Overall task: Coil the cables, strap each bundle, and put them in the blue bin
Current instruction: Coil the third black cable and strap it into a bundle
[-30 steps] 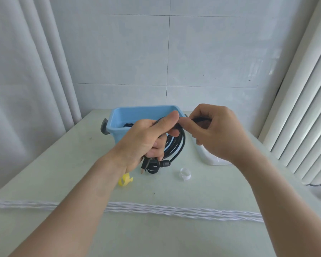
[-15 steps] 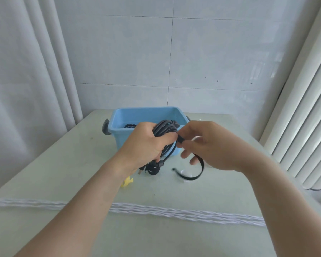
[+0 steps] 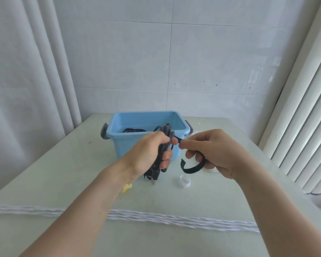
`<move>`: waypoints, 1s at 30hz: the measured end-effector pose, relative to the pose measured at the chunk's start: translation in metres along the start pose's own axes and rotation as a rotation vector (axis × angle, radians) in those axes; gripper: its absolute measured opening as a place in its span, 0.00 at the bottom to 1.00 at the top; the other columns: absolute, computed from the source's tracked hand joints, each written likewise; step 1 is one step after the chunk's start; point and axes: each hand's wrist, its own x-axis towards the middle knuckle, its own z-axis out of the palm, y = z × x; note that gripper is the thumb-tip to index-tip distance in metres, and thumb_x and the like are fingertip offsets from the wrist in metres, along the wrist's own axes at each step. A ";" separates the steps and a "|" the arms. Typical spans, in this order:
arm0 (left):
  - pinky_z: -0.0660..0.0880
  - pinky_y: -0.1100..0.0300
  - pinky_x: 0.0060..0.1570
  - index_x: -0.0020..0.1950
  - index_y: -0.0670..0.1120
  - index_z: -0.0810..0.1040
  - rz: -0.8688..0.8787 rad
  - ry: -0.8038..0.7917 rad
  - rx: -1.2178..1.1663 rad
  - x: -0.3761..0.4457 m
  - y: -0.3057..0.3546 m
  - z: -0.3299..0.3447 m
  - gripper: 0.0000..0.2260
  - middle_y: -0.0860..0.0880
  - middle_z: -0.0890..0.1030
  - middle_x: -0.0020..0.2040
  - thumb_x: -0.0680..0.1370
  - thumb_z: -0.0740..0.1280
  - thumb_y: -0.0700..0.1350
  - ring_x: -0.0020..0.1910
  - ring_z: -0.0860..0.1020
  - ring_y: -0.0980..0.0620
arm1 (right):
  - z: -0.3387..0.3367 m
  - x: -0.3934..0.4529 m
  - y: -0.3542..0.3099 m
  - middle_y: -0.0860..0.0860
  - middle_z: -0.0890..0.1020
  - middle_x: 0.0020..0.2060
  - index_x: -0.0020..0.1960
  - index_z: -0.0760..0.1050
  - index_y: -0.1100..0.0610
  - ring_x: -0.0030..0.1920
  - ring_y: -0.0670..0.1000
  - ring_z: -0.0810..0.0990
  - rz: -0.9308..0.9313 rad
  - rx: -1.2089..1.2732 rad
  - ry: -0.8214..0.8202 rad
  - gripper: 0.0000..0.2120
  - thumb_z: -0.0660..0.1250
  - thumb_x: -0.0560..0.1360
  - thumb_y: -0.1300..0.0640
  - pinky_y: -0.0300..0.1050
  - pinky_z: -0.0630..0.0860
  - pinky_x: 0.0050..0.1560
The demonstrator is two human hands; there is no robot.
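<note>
Now I am watching the left hand (image 3: pixel 152 154) gripping the limp coiled cable (image 3: pixel 164 145) mid-frame before the blue bin (image 3: pixel 148 135); the right hand (image 3: pixel 211 151) is pinching the soft strap (image 3: pixel 192 166).

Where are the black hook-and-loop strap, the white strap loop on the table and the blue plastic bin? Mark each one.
black hook-and-loop strap (image 3: pixel 192 168): head view, on its free curved tail below the right hand.
white strap loop (image 3: pixel 185 181): head view, on its band.
blue plastic bin (image 3: pixel 146 114): head view, on its far rim.
</note>
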 end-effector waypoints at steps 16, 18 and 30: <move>0.78 0.37 0.54 0.61 0.49 0.78 0.170 -0.048 0.340 -0.005 -0.001 -0.006 0.21 0.44 0.86 0.44 0.76 0.61 0.60 0.47 0.83 0.38 | 0.002 0.007 0.007 0.53 0.84 0.38 0.53 0.85 0.60 0.32 0.46 0.80 -0.026 0.270 -0.135 0.07 0.73 0.75 0.62 0.39 0.73 0.36; 0.79 0.40 0.53 0.60 0.49 0.78 0.178 -0.022 0.301 -0.003 0.000 -0.009 0.20 0.44 0.86 0.44 0.75 0.62 0.58 0.47 0.84 0.42 | 0.003 0.007 0.007 0.59 0.85 0.48 0.58 0.83 0.62 0.36 0.49 0.81 -0.046 0.342 -0.241 0.10 0.66 0.79 0.65 0.38 0.73 0.33; 0.78 0.38 0.57 0.59 0.48 0.80 0.128 -0.069 0.262 -0.005 0.003 -0.024 0.19 0.40 0.85 0.50 0.73 0.67 0.56 0.48 0.85 0.43 | 0.024 0.009 0.008 0.54 0.82 0.42 0.51 0.80 0.60 0.32 0.47 0.79 0.047 0.589 -0.298 0.08 0.64 0.79 0.68 0.35 0.67 0.27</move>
